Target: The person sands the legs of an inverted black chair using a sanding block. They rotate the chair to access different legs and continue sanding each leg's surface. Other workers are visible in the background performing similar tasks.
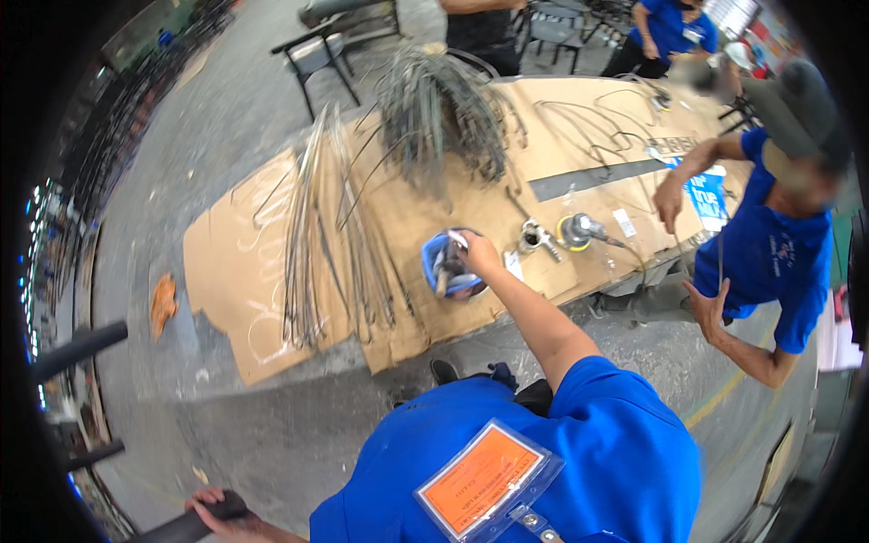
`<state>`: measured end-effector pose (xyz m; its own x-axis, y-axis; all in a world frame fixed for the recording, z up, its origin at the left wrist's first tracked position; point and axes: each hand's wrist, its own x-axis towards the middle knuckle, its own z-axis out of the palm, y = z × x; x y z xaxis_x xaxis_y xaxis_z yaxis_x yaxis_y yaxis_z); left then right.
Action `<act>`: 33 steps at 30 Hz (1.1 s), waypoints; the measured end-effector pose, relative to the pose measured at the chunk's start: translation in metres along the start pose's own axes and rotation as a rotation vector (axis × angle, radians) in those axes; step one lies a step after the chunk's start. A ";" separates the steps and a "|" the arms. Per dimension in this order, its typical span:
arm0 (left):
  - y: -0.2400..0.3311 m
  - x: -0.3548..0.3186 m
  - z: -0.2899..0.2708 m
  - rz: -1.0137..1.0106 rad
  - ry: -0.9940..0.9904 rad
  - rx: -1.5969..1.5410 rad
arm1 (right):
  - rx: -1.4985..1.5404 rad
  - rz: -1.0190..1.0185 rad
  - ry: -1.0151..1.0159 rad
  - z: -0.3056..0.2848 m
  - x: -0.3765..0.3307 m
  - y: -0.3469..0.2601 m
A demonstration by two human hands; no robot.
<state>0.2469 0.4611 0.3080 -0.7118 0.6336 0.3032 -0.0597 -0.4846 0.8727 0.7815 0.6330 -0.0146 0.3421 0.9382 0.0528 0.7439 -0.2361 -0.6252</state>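
My right hand (480, 254) reaches over the rim of a small blue bucket (429, 258) on the cardboard-covered table. Its fingers are closed, with a small whitish piece showing at their tips that I cannot make out. Inside the bucket are a cylindrical metal-looking piece (443, 279) and other dark items, partly hidden by the hand. Low on the left, my left hand (213, 514) is wrapped round the end of a thick black bar (186, 525). Right of the bucket lie a metal fitting (540, 239) and a corded power tool with a yellow-rimmed disc (576, 232).
Bent metal rods (312, 244) lie on the cardboard (222, 244) left of the bucket. Behind it rises a large bundle of dark strips (439, 113). At right, a co-worker in a blue shirt (787, 253) holds a thin rod. Other people stand beyond the table.
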 end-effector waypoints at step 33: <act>0.002 0.024 -0.014 0.123 0.063 0.220 | 1.498 0.867 0.006 -0.023 -0.031 0.054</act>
<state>0.2205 0.4671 0.3113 -0.7468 0.5358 0.3941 0.1789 -0.4089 0.8949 0.8246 0.5850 -0.0318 0.3263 0.6741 -0.6626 -0.7783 -0.2062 -0.5930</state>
